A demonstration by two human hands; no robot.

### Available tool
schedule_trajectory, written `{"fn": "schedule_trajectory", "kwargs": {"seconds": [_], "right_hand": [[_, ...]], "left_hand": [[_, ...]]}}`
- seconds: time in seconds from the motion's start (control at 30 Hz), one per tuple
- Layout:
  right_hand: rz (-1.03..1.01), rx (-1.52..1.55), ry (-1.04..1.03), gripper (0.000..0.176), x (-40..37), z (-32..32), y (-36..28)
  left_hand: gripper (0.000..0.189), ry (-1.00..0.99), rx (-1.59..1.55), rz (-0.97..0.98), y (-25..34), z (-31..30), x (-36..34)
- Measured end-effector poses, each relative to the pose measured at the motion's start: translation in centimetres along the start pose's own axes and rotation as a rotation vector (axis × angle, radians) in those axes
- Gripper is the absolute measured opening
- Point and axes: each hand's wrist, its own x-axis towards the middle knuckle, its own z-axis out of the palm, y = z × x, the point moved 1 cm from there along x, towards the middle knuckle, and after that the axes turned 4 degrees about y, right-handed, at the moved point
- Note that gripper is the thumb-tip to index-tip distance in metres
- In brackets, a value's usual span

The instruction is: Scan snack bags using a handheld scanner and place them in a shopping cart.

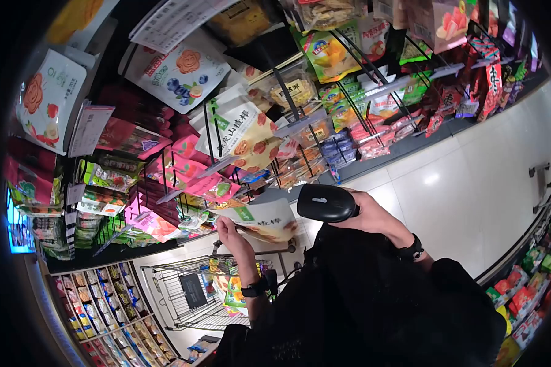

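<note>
Shelf (382, 165) of snack bags ahead; wire cart (193, 290) beyond left hand (231, 237), pale tile floor (434, 183). 2 hands full: left hand pinching white bag (268, 219) near shelf, right hand (370, 214) gripping black scanner (326, 203).

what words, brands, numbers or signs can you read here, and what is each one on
"山楂棒", the end of a longer line: hanging white pouch
"楂棒": pouch at the left hand, the lower white pouch; the rest is hidden or unclear
"枣", probably: long red packet
Too small or blurred: shelf cards, blueberry pouch, mark on the black handheld device, other packets
</note>
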Motion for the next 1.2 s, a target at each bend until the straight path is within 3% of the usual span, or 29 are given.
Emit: {"fn": "schedule_trajectory", "kwargs": {"seconds": [0.1,0.23,0.27,0.4,0.53,0.73,0.8,0.83,0.9,1.0,1.1,1.2], "right_hand": [[0.107,0.172,-0.046,0.03,0.6,0.3,0.1],[-0.11,0.037,-0.197,0.039,2.1,0.9,1.2],[-0.156,-0.013,-0.252,0.052,2.6,1.0,1.5],[-0.323,-0.215,-0.178,0.043,4.8,2.5,2.4],[-0.199,-0.037,-0.208,0.043,6.9,3.8,3.0],[-0.106,-0.055,-0.198,0.046,9.2,5.2,3.4],[-0.096,-0.096,-0.185,0.042,10.0,5.6,4.8],[0.142,0.072,-0.178,0.037,10.2,6.0,4.3],[0.251,0.089,-0.124,0.039,10.3,6.3,4.5],[0.288,0.028,-0.05,0.044,10.7,6.6,5.1],[0.286,0.009,-0.019,0.043,10.9,6.8,5.9],[0.396,0.076,0.047,0.042,11.2,7.0,4.9]], "left_hand": [[0.017,0.072,-0.001,-0.049,0.0,-0.2,-0.9],[0.018,0.065,-0.089,-0.196,0.0,0.3,-0.8],[0.018,0.062,-0.102,-0.238,-0.1,0.5,-0.6],[0.016,0.022,-0.133,-0.304,0.2,1.5,-0.3],[0.012,-0.001,-0.184,-0.381,-0.2,0.9,-0.2],[0.013,0.039,-0.222,-0.48,-1.3,1.8,-0.5],[0.018,-0.01,-0.265,-0.46,-3.6,0.3,0.0],[0.021,-0.027,-0.286,-0.456,-3.7,0.0,-0.4],[0.025,-0.004,-0.334,-0.461,-3.5,0.2,-0.6],[0.028,-0.139,-0.378,-0.381,-3.2,0.0,0.6],[0.028,-0.176,-0.26,-0.38,-2.3,1.1,2.2],[0.025,-0.167,-0.354,-0.401,-1.6,1.8,4.7]]}}
